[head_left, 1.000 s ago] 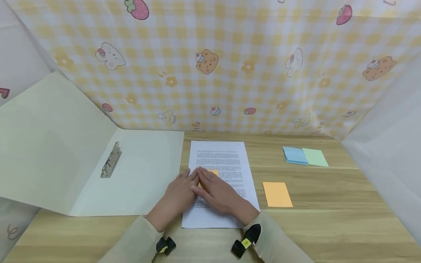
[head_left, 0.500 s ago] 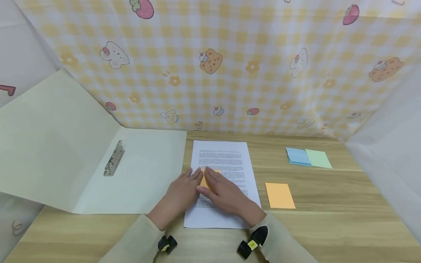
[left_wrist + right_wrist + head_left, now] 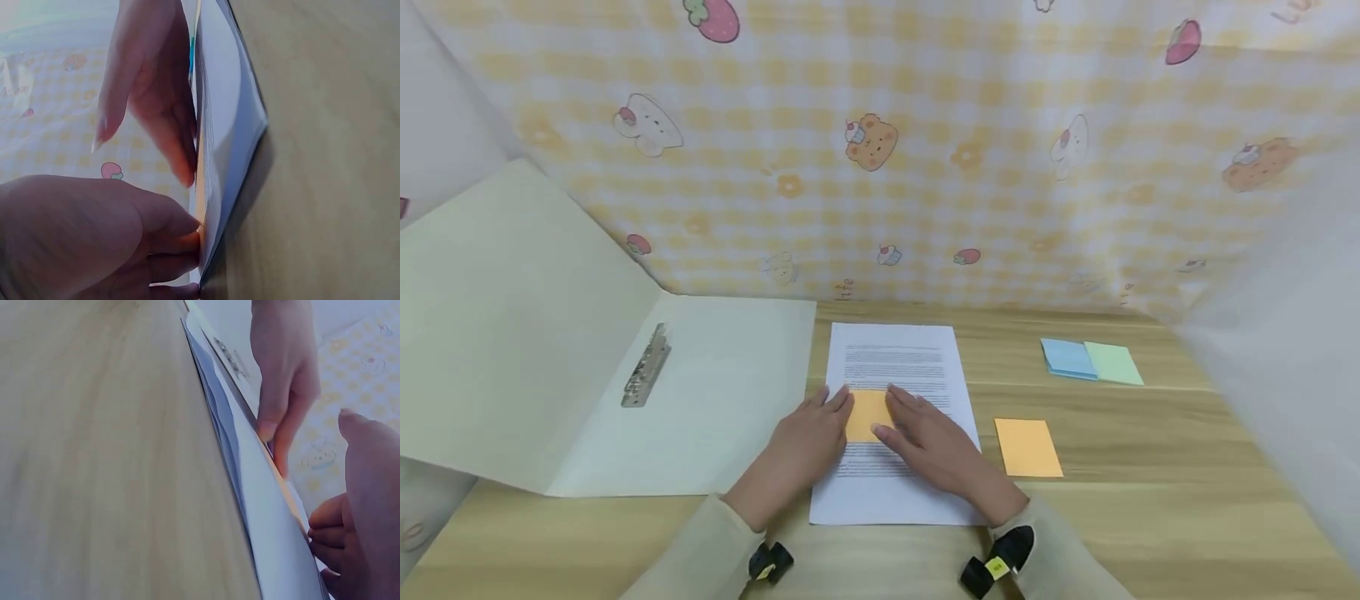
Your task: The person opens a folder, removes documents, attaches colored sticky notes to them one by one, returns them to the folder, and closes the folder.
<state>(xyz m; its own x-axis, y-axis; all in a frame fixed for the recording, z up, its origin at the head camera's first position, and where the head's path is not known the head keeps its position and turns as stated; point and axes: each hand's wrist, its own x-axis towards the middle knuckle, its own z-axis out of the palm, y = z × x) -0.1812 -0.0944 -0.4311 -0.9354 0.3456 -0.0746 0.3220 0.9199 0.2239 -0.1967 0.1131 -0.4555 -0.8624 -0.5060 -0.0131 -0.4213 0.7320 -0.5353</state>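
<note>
An orange sticky note (image 3: 868, 417) lies on a stack of printed sheets (image 3: 895, 500) in the middle of the table. At its left edge, my left hand (image 3: 807, 443) presses down with outstretched fingers on the paper. My right hand (image 3: 936, 442) rests its straight fingers on the note's right side, thumb spread toward the near edge. From the left wrist view, both hands touch the orange note (image 3: 200, 181) edge-on, and the sheets' near edges curl slightly up. The right wrist view has the left hand (image 3: 286, 375) beyond the right hand (image 3: 369, 506).
An open white folder (image 3: 730, 383) with a metal clip (image 3: 647, 367) lies left of the sheets, its cover raised. Right of them are an orange sticky pad (image 3: 1028, 448) and blue (image 3: 1070, 358) and green notes (image 3: 1114, 363). A checked curtain (image 3: 880, 208) hangs behind the table.
My right hand has slid rightward across the orange note, away from my left hand, uncovering most of it. The left hand stays by the note's left edge.
</note>
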